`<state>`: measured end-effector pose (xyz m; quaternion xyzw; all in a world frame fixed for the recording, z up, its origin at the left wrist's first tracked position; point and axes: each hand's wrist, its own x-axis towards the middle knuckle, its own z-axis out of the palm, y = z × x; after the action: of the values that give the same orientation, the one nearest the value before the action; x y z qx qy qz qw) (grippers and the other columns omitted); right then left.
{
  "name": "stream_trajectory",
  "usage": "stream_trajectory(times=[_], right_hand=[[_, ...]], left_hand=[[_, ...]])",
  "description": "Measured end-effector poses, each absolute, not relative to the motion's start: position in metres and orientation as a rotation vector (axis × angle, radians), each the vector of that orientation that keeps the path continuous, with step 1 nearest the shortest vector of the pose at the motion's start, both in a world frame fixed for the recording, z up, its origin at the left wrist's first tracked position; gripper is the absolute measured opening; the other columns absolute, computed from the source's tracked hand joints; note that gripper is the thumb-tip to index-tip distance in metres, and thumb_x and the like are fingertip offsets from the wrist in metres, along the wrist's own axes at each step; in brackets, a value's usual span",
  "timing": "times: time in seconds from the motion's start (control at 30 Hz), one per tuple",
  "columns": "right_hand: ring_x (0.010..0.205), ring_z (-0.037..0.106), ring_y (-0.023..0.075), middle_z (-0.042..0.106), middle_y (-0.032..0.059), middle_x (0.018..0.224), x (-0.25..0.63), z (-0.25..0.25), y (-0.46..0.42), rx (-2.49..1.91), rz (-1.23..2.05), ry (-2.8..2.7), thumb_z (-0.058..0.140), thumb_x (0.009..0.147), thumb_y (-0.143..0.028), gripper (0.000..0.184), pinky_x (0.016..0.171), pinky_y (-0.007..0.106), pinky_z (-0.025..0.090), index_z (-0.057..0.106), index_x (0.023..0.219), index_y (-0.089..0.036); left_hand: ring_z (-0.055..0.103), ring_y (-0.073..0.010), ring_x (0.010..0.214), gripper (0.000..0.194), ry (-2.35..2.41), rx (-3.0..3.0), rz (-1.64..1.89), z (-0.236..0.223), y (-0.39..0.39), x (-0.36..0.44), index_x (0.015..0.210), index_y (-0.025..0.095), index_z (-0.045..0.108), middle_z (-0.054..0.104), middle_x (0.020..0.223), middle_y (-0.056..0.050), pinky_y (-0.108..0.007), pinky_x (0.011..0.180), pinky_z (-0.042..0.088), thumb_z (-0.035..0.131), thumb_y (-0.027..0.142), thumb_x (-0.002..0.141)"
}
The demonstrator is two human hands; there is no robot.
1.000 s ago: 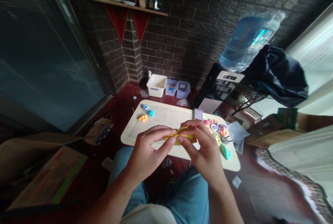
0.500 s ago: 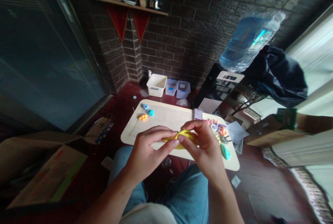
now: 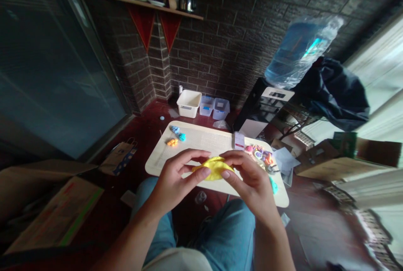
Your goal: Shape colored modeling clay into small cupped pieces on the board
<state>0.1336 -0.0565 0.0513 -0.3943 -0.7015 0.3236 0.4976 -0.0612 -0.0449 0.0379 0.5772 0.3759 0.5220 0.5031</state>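
A flattened piece of yellow modelling clay (image 3: 216, 169) is held up over the near edge of the cream table (image 3: 201, 132). My left hand (image 3: 181, 174) pinches its left end, thumb on the near face and fingers behind. On the other end, my right hand (image 3: 247, 174) grips it the same way. Small lumps of blue clay (image 3: 175, 129), teal clay (image 3: 181, 137) and orange clay (image 3: 172, 142) lie at the table's far left. Toward the right lies a cluster of colourful clay pieces (image 3: 258, 153), with a green lump (image 3: 273, 185) partly behind my right hand.
A phone (image 3: 239, 140) lies at the table's back edge. Beyond stand a white basket (image 3: 189, 103), clear plastic boxes (image 3: 213, 108) and a water dispenser (image 3: 264, 103) with a wrapped bottle. Cardboard boxes sit left (image 3: 56, 212) and right (image 3: 340, 166). My knees are under the near edge.
The yellow clay, folded and narrow before, now shows a broader, flatter face. My thumbs have moved apart along it, and both hands still hold it.
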Motion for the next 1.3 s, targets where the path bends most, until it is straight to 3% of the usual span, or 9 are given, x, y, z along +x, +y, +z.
stream_trajectory(times=[0.37, 1.3], right_hand=[[0.095, 0.059, 0.0164, 0.062, 0.0032, 0.098, 0.1253, 0.0549, -0.0574, -0.916, 0.78, -1.698, 0.062, 0.091, -0.017, 0.008, 0.082, 0.03, 0.048, 0.064, 0.095, -0.024], [0.1, 0.056, 0.0155, 0.054, 0.0049, 0.106, 0.1258, 0.0597, -0.0559, -0.853, 0.477, -1.958, 0.058, 0.093, -0.012, 0.014, 0.087, 0.027, 0.048, 0.064, 0.101, -0.022]], left_hand=[[0.07, -0.0128, 0.091, 0.013, 0.911, 1.556, 1.346, 0.0389, -0.0438, -0.0626, 0.091, 0.024, 0.077, 0.074, 0.097, -0.001, -0.017, 0.077, 0.058, 0.073, 0.019, 0.08], [0.071, -0.0117, 0.083, 0.014, 0.944, 1.854, 1.489, 0.0463, -0.0456, -0.0607, 0.088, 0.02, 0.074, 0.076, 0.089, -0.001, -0.018, 0.077, 0.056, 0.068, 0.009, 0.081]])
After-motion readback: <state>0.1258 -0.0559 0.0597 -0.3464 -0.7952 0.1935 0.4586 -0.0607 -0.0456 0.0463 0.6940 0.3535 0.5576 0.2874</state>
